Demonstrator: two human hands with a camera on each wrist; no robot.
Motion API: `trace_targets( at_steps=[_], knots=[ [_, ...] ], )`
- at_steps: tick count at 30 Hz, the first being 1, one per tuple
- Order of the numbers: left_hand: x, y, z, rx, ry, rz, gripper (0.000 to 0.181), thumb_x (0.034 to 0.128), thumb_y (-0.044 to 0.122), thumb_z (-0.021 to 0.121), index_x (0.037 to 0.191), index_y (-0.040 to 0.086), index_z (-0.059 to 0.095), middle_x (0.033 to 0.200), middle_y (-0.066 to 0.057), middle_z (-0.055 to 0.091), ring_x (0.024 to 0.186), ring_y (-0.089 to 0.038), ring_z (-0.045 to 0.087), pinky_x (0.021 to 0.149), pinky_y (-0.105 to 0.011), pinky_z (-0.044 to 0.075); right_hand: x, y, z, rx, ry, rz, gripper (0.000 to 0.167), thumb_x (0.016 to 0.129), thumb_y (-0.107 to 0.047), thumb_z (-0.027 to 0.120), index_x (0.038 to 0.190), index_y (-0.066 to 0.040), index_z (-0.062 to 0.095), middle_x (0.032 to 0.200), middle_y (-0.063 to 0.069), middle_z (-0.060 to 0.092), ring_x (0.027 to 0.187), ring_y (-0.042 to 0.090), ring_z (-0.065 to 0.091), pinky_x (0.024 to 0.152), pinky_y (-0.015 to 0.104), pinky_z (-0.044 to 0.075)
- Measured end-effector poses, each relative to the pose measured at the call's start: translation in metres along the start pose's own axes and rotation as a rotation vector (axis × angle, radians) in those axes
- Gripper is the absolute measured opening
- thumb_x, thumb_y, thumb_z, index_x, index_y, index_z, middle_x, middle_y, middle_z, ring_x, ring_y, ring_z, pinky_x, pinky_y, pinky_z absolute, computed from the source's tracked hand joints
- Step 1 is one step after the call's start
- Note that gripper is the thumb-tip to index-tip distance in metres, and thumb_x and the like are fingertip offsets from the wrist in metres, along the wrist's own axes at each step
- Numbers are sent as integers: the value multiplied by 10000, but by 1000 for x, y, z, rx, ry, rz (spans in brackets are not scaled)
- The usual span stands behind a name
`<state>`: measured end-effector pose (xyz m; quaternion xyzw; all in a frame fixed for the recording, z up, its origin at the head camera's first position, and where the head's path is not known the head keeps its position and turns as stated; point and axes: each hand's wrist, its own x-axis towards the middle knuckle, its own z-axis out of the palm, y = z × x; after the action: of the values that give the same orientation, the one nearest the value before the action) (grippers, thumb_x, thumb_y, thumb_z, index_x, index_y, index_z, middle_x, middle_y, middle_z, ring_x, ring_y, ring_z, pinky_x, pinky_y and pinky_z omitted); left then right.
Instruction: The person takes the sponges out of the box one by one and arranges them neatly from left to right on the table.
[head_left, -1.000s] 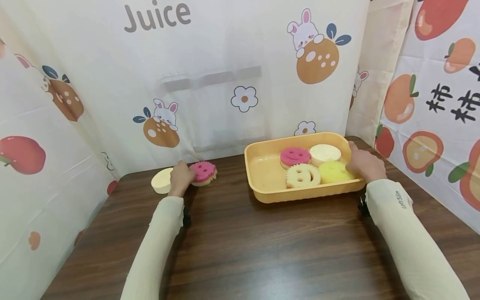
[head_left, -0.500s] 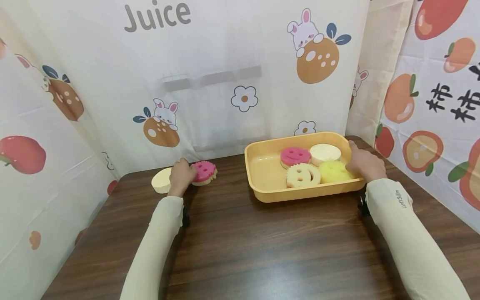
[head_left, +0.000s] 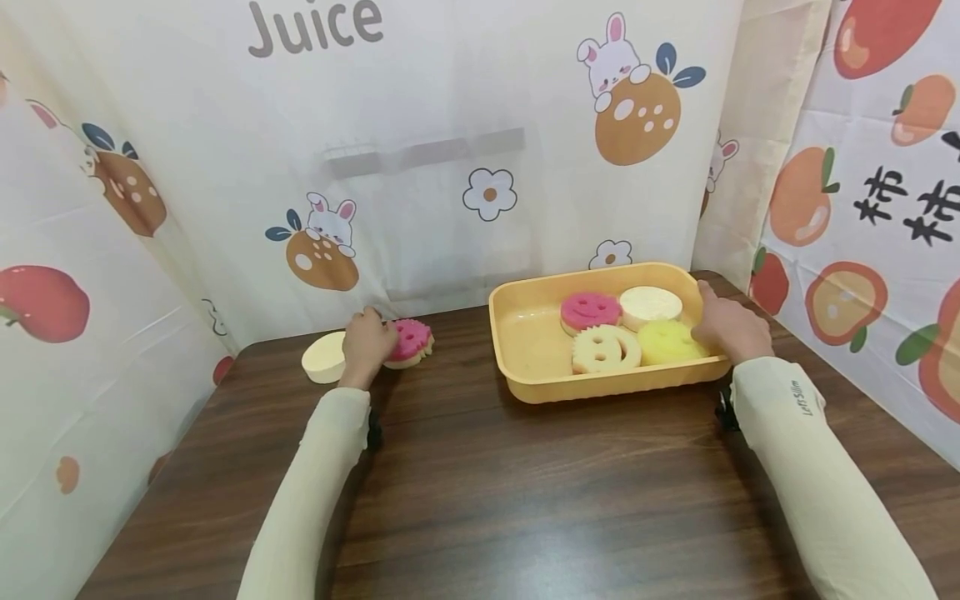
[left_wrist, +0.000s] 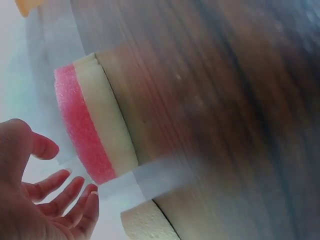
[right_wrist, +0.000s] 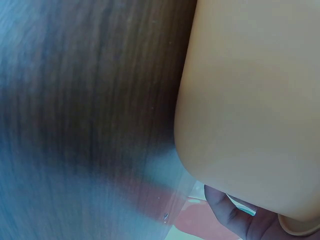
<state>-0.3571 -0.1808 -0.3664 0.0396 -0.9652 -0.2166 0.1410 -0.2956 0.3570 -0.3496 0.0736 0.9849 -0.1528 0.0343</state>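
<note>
My left hand (head_left: 367, 346) hovers between a cream round sponge (head_left: 325, 358) and a pink-and-cream sponge (head_left: 408, 343) at the table's left. In the left wrist view the hand (left_wrist: 50, 200) has its thumb and fingers apart beside the pink-topped sponge (left_wrist: 95, 122), holding nothing. My right hand (head_left: 735, 325) grips the right end of a yellow tray (head_left: 525, 385), thumb over the rim. Inside lie a pink smiley sponge (head_left: 591, 311), a cream round one (head_left: 650, 307), a cream smiley one (head_left: 600, 350) and a yellow one (head_left: 670, 343).
The brown wooden table (head_left: 510, 492) runs up to a printed white curtain (head_left: 420, 100) at the back. Similar printed cloths hang on the left and the right (head_left: 862, 217).
My left hand has risen slightly from beside the pink-and-cream sponge. The camera view has shifted a little; the right hand and tray have stayed in place.
</note>
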Motion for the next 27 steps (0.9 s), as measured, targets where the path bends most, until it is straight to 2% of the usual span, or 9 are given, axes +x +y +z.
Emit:
trace_targets(
  at_steps=[6, 11, 20, 27],
  knots=[
    [1, 6, 0, 5, 12, 13, 339, 949, 238, 475, 1068, -67, 564, 1078, -272, 592, 1010, -459, 610, 810, -579, 520, -1, 0, 0, -1, 0, 1, 858, 923, -210, 484, 1579, -60, -48, 1307, 415, 470, 977, 514, 557, 747, 637, 427],
    [7, 9, 0, 16, 24, 38, 335, 957, 239, 461, 1064, -61, 566, 1079, -267, 594, 1020, -472, 601, 833, -582, 510, 0, 0, 0, 1, -5, -1, 863, 923, -220, 484, 1579, -67, -55, 1314, 418, 460, 981, 510, 552, 759, 646, 425],
    [9, 15, 1, 35, -2, 80, 352, 935, 224, 461, 1123, -57, 559, 1103, -251, 592, 1016, -460, 601, 863, -569, 508, 0, 1, 0, 2, -13, 2, 860, 922, -212, 472, 1578, -66, -66, 1294, 414, 475, 987, 516, 552, 754, 645, 427],
    [7, 16, 1, 6, -17, 77, 368, 940, 238, 483, 1165, -44, 554, 1145, -242, 595, 1049, -444, 601, 899, -553, 502, 2, 2, 1, -4, -4, -2, 865, 922, -220, 479, 1580, -72, -62, 1298, 408, 479, 964, 498, 557, 740, 625, 428]
  ],
)
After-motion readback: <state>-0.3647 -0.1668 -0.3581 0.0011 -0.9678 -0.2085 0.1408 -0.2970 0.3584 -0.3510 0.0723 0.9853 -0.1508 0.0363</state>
